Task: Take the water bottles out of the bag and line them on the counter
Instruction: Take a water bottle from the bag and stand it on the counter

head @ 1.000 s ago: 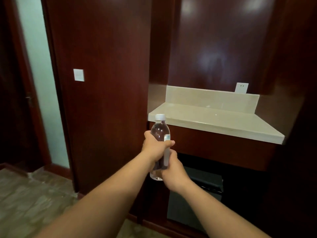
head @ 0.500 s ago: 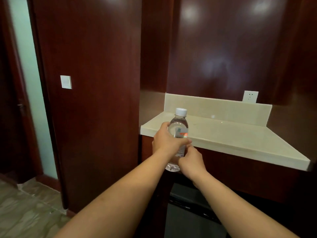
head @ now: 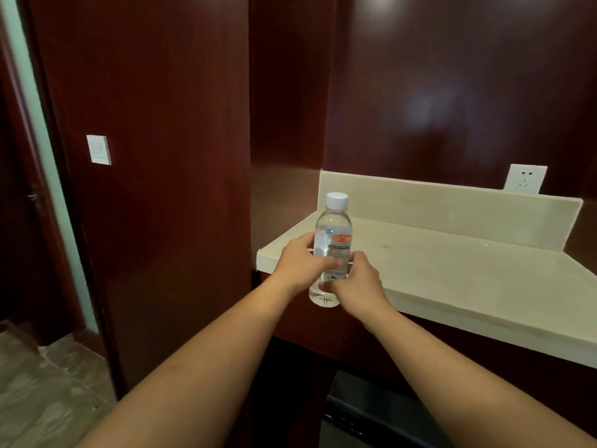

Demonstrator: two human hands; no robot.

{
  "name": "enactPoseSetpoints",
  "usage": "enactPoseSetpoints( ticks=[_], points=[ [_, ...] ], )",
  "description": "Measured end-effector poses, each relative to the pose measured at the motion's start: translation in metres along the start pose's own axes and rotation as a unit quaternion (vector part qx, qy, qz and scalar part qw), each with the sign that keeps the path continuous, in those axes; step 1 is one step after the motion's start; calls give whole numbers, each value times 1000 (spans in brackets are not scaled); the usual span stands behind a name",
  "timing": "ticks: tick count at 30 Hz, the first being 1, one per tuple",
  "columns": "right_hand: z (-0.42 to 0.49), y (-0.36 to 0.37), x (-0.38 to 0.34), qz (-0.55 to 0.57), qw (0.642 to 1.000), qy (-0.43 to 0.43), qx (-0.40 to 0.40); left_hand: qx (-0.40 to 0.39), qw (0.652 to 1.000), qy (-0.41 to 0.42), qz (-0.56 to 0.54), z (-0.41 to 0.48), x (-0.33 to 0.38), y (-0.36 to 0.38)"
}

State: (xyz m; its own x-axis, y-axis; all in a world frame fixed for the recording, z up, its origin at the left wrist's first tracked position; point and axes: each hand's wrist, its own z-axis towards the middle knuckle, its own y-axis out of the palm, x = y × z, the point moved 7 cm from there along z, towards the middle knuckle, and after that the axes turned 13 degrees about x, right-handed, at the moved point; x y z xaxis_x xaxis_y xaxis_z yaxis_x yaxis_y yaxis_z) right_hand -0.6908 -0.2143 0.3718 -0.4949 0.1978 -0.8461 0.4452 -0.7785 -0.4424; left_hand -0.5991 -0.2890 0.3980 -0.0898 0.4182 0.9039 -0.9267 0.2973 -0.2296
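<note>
Beige counter [head: 468, 276] ahead, left hand [head: 300, 265] and right hand [head: 358, 286] holding water-filled bottle [head: 334, 227]

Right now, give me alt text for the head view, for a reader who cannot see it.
A person's left hand and right hand hold a clear water bottle upright at the front left corner of a pale counter, not yet set down. Dark wood panels surround it; a wall socket sits above its back edge.
</note>
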Motion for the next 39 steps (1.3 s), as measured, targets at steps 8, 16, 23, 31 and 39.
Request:
enactPoseSetpoints(
  ticks=[8,16,23,31,39],
  points=[
    [107,48,12,20,999,38,18,-50,997,28,46,113,-27,31],
    [181,102,29,12,998,62,22,-37,998,26,34,195,-76,44],
    [214,129,48,12,997,74,18,-14,996,51,70,226,-99,58],
    [238,137,62,73,989,127,24,61,997,31,22,237,-120,62],
    [241,146,57,57,992,103,52,101,995,-24,-6,235,-138,60]
  ],
)
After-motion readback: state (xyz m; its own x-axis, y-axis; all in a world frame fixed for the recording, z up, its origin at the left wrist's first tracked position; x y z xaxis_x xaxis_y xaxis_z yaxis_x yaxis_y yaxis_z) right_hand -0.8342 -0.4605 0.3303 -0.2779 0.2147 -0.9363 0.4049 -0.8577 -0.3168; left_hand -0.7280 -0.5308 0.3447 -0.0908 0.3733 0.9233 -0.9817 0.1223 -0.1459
